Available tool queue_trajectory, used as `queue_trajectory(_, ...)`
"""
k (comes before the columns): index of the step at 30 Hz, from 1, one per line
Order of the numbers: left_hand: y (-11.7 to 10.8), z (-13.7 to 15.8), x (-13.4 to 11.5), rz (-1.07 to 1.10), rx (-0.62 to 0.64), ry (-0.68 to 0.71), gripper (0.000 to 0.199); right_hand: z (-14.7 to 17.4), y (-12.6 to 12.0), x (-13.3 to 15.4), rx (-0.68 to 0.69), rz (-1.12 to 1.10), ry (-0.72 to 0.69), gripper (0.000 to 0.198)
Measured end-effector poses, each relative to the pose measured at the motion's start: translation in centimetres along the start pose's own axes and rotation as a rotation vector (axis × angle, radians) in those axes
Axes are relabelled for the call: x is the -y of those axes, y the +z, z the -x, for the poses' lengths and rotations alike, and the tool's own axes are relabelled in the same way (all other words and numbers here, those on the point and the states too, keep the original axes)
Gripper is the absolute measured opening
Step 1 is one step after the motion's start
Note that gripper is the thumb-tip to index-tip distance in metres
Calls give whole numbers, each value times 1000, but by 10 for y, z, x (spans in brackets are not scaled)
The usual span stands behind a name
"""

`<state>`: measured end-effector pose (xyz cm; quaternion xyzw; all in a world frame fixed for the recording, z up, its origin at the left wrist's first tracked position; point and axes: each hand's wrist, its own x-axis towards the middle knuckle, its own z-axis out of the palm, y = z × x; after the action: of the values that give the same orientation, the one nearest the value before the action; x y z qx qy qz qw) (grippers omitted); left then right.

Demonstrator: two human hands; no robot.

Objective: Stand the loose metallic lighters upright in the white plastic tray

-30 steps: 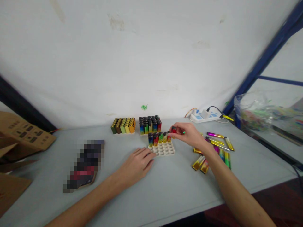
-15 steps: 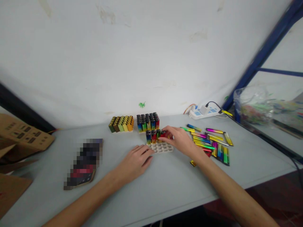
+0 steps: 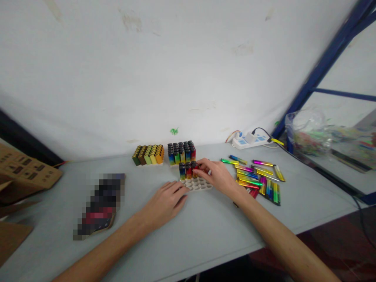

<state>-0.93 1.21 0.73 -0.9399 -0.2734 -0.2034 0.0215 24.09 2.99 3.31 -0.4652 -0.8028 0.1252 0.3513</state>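
Observation:
My left hand (image 3: 169,197) lies on the table with its fingers stretched out, its fingertips touching the left end of a pale tray (image 3: 202,186) with several round-edged holes. Upright in the tray's back left part stand a blue lighter (image 3: 182,171) and a red lighter (image 3: 188,171). My right hand (image 3: 216,175) is closed at the tray's back row, its thumb and fingers on another red lighter (image 3: 195,168). That lighter is upright beside the others; its base and whatever stands behind the fingers are hidden. Loose shiny lighters (image 3: 249,176) lie in a pile right of my right hand.
Behind the tray stand a block of dark-topped coloured lighters (image 3: 182,153) and a block of gold-topped ones (image 3: 148,155). A power strip (image 3: 251,140) sits against the wall. At left are a blurred-out phone-like object (image 3: 100,207) and a cardboard box (image 3: 26,166); a plastic bag (image 3: 308,129) is at right.
My right hand has shifted slightly left with the red lighter, closer to the standing lighters. A green lighter seen before is now hidden. My left hand stays at the tray; the view has shifted a little.

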Motion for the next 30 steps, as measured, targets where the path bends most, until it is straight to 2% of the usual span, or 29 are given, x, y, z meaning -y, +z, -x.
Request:
queue_trajectory(10, 2, 0, 3, 20, -12, -3, 17, 1, 2, -2, 25, 48, -16, 22)
queue_trajectory(15, 6, -2, 5, 121, -63, -31, 21, -1, -9, -1, -105, 55, 8, 27)
queue_trajectory(22, 0, -3, 4, 377, -187, -182, 19, 2, -37, -12, -312, 280, 46, 41)
queue_trajectory(30, -1, -4, 5, 359, -311, -206, 20, 4, -56, -27, -383, 420, 97, 40)
